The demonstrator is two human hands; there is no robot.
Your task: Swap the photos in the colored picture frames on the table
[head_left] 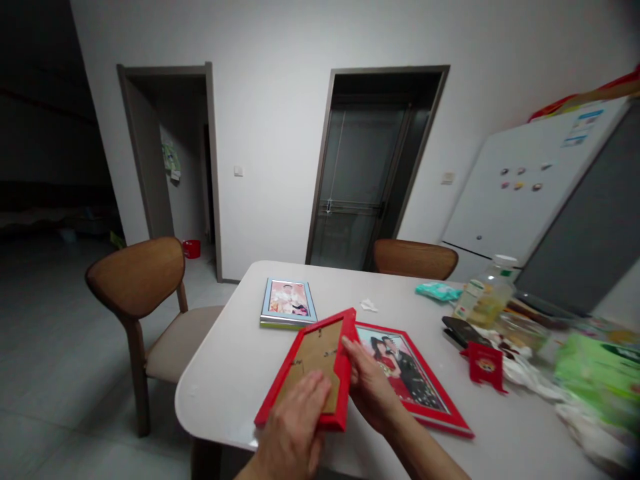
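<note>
While fingers hold it, the frame slants.

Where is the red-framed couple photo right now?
In the head view, the couple photo lies right of centre on the table, partly hidden by the right hand and the held frame.

A rectangular picture frame with a bright red border and a flat brown backing board is held back side up, at a tilt, over the near part of the pale, smooth worktop. Small dark fittings dot the backing (too small to make out in detail). Whether its lower left corner touches the surface cannot be told.
</note>
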